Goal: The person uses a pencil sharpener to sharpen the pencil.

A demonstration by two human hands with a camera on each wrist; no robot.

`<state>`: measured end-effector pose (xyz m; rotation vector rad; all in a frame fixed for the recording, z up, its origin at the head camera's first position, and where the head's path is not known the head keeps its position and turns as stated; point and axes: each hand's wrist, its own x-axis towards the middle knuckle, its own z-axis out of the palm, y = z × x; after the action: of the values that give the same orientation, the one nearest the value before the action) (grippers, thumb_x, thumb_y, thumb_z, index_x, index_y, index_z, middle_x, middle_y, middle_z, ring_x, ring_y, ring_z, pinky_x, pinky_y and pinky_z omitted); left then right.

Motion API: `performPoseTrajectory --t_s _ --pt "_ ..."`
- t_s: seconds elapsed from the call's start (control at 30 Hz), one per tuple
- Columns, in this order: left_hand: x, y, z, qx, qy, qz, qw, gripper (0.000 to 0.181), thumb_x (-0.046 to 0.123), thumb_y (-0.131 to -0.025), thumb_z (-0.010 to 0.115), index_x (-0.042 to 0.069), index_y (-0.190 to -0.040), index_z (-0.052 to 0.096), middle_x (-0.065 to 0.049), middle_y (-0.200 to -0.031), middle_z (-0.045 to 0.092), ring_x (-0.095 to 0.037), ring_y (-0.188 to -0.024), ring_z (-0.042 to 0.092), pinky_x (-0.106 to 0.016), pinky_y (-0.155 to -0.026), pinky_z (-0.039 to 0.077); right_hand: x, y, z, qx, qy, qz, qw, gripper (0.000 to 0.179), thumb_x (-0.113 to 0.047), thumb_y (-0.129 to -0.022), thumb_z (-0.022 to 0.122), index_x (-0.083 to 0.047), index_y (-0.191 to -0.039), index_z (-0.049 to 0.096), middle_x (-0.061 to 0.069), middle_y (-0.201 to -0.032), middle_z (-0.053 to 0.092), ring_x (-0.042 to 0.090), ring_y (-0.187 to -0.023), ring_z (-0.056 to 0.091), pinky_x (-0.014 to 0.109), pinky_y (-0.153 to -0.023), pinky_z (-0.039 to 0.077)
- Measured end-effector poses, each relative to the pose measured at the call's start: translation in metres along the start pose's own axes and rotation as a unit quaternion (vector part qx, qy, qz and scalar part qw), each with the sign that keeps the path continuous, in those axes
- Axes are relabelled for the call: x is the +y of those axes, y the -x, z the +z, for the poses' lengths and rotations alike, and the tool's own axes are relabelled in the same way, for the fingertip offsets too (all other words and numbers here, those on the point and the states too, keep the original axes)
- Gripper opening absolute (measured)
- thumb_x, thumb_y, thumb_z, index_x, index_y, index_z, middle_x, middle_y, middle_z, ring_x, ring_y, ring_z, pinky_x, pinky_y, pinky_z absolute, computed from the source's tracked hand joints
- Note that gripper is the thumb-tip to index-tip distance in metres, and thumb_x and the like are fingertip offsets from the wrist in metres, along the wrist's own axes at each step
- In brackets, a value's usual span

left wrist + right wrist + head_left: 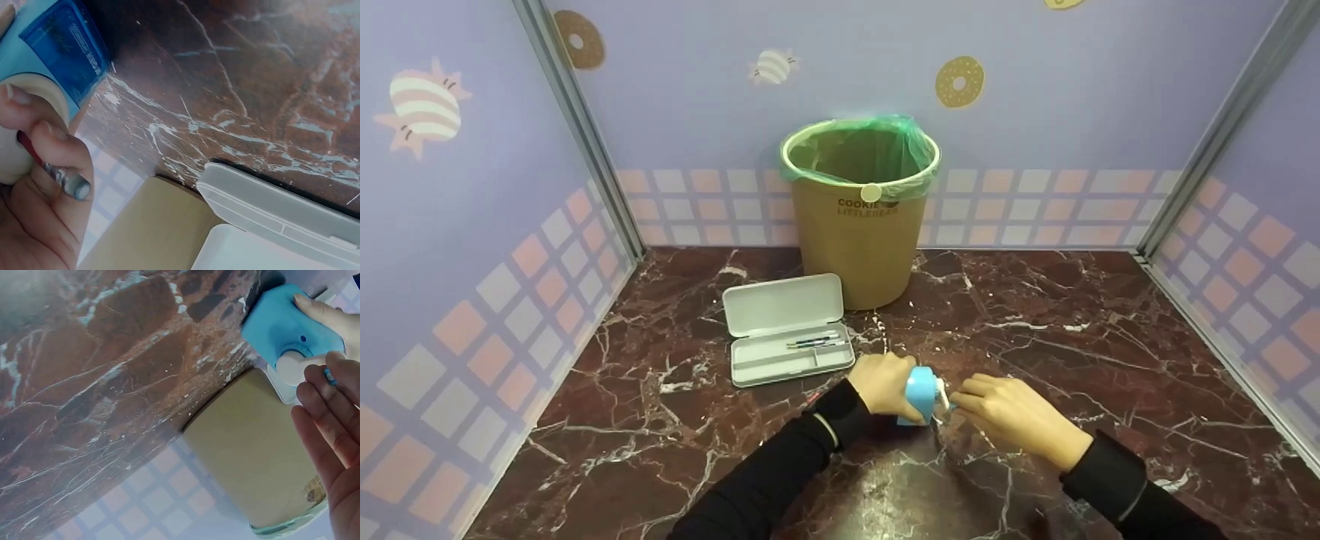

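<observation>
A light-blue crank pencil sharpener (920, 386) is gripped by my left hand (883, 384) just right of the pencil case. Its translucent dark-blue shavings drawer (70, 48) shows in the left wrist view. From the cream front, the metal-capped end of a red pencil (74, 184) pokes out between my left fingers. My right hand (1009, 412) pinches the small blue knob (329, 376) on the white crank arm (304, 367), with the remaining fingers extended below it. The pencil's tip is hidden inside the sharpener.
Left of my hands lies a white pencil case (791, 322), lid raised, with pencils (816, 341) inside. Behind stands a tan waste bin (859, 240) lined with a green bag. White crumbs dot the marbled tabletop (675, 450). Patterned panels enclose the back and both sides.
</observation>
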<state>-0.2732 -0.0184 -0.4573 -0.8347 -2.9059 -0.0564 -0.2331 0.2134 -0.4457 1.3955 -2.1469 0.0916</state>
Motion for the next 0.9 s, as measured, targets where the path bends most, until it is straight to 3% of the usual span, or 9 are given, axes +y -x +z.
performPoseTrajectory --t_s 0.2,0.7,0.9 --pt "0.0 0.001 0.0 0.012 -0.009 0.018 0.9997 0.068 0.067 -0.061 0.087 0.016 -0.101 0.067 0.001 -0.088 0.076 -0.018 -0.076 0.073 -0.034 -0.063 0.057 0.005 0.0 -0.003 -0.005 0.002 0.012 0.9999 0.03 -0.008 -0.072 0.088 -0.007 -0.1 0.076 -0.001 -0.086 0.069 0.011 -0.077 0.065 0.022 -0.066 0.055" --pt "-0.004 0.001 0.001 0.014 -0.007 0.042 0.999 0.069 0.067 -0.062 0.087 0.016 -0.103 0.065 0.001 -0.089 0.076 -0.019 -0.076 0.074 -0.034 -0.065 0.058 0.019 -0.011 -0.003 0.003 0.016 0.046 0.9988 0.021 -0.012 -0.081 0.079 -0.009 -0.102 0.077 -0.001 -0.086 0.069 0.011 -0.071 0.065 0.024 -0.06 0.055" --pt "-0.005 0.002 0.002 0.032 -0.004 0.056 0.9979 0.069 0.066 -0.063 0.088 0.015 -0.102 0.065 0.0 -0.087 0.075 -0.019 -0.073 0.072 -0.033 -0.062 0.057 0.026 -0.015 0.003 0.002 0.039 0.056 0.9976 0.023 -0.012 -0.081 0.08 -0.008 -0.103 0.077 0.001 -0.086 0.068 0.013 -0.07 0.064 0.026 -0.059 0.055"
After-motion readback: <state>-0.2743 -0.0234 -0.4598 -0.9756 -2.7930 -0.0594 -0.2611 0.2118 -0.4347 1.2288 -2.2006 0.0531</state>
